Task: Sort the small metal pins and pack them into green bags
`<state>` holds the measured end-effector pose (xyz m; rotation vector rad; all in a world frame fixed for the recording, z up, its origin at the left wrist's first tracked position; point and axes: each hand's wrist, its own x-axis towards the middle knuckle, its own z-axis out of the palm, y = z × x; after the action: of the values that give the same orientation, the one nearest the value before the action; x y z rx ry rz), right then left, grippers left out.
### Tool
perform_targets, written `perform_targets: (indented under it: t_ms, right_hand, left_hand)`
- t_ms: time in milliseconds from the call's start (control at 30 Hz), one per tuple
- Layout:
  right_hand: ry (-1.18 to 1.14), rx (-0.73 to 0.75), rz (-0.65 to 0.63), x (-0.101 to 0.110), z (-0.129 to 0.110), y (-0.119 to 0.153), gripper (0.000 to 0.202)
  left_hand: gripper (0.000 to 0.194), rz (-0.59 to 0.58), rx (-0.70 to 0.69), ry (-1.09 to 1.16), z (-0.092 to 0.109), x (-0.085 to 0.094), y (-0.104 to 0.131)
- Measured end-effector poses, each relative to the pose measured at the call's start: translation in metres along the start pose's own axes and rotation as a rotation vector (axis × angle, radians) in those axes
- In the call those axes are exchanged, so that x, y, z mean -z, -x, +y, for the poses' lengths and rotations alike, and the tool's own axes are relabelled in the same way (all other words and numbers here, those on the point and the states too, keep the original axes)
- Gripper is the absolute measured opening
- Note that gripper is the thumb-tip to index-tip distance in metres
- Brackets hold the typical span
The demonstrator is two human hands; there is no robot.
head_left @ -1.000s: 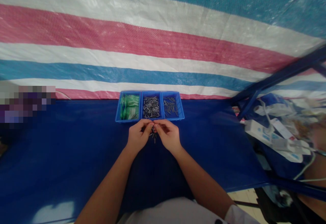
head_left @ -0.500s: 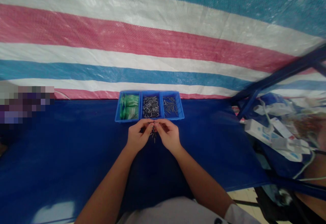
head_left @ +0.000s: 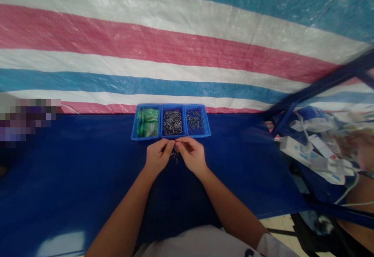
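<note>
My left hand and my right hand meet at the fingertips just in front of the middle blue bin. Both are closed in a pinch; what lies between the fingertips is too small to make out. Several small metal pins show on the table just below and between the hands. The middle bin holds a heap of dark metal pins. In the left bin are green-marked clear packets. Fewer metal pins lie in the right bin.
The bins stand on a blue-covered table against a striped plastic sheet. White power strips with cables lie to the right, beyond a blue metal frame. Part of another person's arm shows at the right edge.
My fingertips have shifted slightly against each other, with the hands staying in nearly the same place. The bins have not visibly moved on the table.
</note>
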<state>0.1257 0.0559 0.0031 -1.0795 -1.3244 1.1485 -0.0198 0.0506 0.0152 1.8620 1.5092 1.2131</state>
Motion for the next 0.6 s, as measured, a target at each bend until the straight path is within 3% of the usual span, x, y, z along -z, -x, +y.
perform_targets:
  t_ms: [167,367,600]
  right_hand:
    - [0.033,0.028,-0.015,-0.0004,-0.0026,-0.0006,0.016]
    - [0.1,0.049,0.014,0.0014,-0.0048,-0.0017,0.015]
    - [0.091,0.046,0.034,0.0014,-0.0037,-0.0017,0.015]
  left_hand:
    - [0.033,0.024,0.011,-0.005,-0.0014,-0.0001,-0.0008]
    - [0.02,0.068,0.051,0.073,-0.0009,-0.0025,0.0002]
    - [0.017,0.038,0.013,0.09,-0.0027,-0.0032,0.002]
